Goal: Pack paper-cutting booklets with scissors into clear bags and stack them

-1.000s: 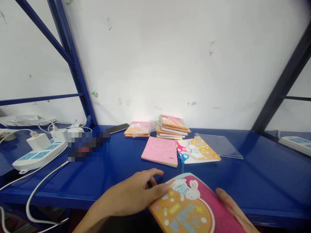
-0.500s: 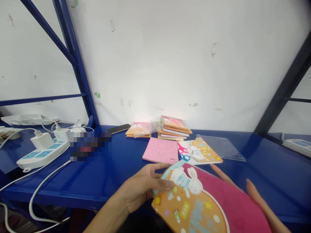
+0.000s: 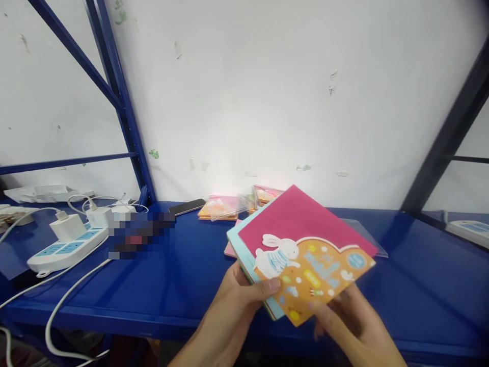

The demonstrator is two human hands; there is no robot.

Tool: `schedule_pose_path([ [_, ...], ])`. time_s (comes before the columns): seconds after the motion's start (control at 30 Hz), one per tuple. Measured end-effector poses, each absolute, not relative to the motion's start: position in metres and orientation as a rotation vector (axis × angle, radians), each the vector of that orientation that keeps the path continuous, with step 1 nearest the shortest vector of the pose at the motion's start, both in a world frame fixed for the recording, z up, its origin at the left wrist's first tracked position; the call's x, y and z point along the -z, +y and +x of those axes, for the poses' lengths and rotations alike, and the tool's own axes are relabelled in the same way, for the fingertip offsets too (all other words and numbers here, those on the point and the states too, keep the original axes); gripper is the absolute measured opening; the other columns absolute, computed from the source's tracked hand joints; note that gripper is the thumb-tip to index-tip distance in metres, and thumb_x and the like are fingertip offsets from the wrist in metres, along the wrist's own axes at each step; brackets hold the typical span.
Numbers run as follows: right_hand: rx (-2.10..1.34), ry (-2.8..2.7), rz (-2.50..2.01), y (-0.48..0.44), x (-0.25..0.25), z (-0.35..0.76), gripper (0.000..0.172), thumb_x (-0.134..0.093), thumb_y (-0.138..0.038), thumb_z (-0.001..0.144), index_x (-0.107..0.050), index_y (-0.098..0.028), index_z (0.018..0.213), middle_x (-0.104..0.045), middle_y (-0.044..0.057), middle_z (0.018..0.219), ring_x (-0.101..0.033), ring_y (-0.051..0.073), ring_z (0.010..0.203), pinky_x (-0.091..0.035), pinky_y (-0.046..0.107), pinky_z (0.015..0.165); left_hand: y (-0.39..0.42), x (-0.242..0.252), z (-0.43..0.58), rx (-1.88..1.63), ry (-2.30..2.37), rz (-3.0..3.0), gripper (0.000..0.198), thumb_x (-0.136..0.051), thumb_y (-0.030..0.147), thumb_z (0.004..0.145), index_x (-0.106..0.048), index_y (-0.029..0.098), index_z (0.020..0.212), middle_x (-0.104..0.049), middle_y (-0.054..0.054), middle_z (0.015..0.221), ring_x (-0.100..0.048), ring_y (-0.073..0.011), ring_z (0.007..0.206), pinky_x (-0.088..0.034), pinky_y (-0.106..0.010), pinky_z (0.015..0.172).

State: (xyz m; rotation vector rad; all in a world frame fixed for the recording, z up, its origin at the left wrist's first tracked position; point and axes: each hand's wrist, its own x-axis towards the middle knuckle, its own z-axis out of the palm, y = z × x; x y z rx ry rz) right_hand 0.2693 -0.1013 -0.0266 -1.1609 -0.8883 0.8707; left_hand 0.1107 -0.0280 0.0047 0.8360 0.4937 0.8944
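Observation:
Both my hands hold a pad of coloured paper [image 3: 305,239] up over the front of the blue shelf [image 3: 171,285]. Its cover is magenta and orange with a white rabbit on it. My left hand [image 3: 239,300] grips the pad's lower left edge, thumb on the cover. My right hand [image 3: 344,316] pinches its lower corner from underneath. The lifted pad hides most of a pink sheet [image 3: 229,250] lying flat behind it.
Stacks of similar paper packs [image 3: 221,206] and a dark phone [image 3: 186,206] lie by the white wall. A clear plastic sleeve [image 3: 367,235] lies at right. A white power strip [image 3: 64,244] with chargers and cables is at left. Blue rack posts [image 3: 122,102] stand at both sides.
The pad was lying near the shelf's front edge; both hands have taken it, lifted it and turned it so the cover faces me, hiding the sheets and scissors behind.

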Motion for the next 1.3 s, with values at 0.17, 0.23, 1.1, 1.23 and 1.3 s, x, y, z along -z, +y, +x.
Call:
schedule_pose_path([
  [0.17, -0.808, -0.855, -1.166, -0.079, 0.006, 0.280, 0.049, -0.081, -0.052, 0.077, -0.069, -0.021, 0.114, -0.079, 0.010, 0.111, -0.076, 0.031, 0.094, -0.064, 0.036, 0.080, -0.024, -0.005, 0.111, -1.023, 0.532, 0.907, 0.069, -0.091, 0.025, 0.066, -0.067, 0.015, 0.130, -0.075, -0.016, 0.120, -0.068, -0.0366, 0.116, -0.048, -0.049, 0.106],
  [0.23, -0.772, -0.890, -1.189, -0.074, 0.005, 0.289, 0.043, -0.081, -0.051, 0.077, -0.071, -0.021, 0.106, -0.080, 0.010, 0.106, -0.077, 0.031, 0.092, -0.064, 0.037, 0.079, -0.017, -0.004, 0.106, -1.053, 0.557, 0.978, 0.060, -0.089, 0.029, 0.069, -0.071, 0.013, 0.124, -0.076, -0.015, 0.116, -0.069, -0.0354, 0.113, -0.048, -0.049, 0.107],
  [1.1, -0.658, -1.523, -1.364, -0.060, 0.043, 0.323, 0.042, -0.067, -0.050, 0.090, -0.070, -0.023, 0.122, -0.076, 0.010, 0.123, -0.072, 0.032, 0.110, -0.060, 0.041, 0.095, 0.005, 0.015, 0.098, -1.029, 0.626, 1.379, 0.047, -0.076, 0.034, 0.087, -0.061, 0.020, 0.129, -0.069, -0.010, 0.133, -0.065, -0.0302, 0.122, -0.054, -0.041, 0.102],
  [1.23, -0.285, -1.394, -1.286, -0.063, 0.034, 0.321, 0.074, -0.072, -0.043, 0.088, -0.039, -0.029, 0.153, -0.071, 0.009, 0.131, -0.074, 0.028, 0.107, -0.064, 0.040, 0.090, 0.004, 0.017, 0.098, -1.044, 0.701, 1.379, 0.044, -0.074, 0.036, 0.088, -0.062, 0.019, 0.127, -0.071, -0.011, 0.131, -0.067, -0.0309, 0.120, -0.054, -0.042, 0.101],
  [1.3, -0.069, -1.408, -1.220, -0.064, 0.023, 0.321, 0.081, -0.072, -0.037, 0.090, -0.027, -0.035, 0.158, -0.064, 0.008, 0.141, -0.073, 0.026, 0.107, -0.063, 0.042, 0.092, 0.003, 0.017, 0.098, -1.048, 0.713, 1.381, 0.046, -0.074, 0.038, 0.088, -0.062, 0.019, 0.128, -0.069, -0.011, 0.133, -0.066, -0.0316, 0.121, -0.054, -0.043, 0.102],
])
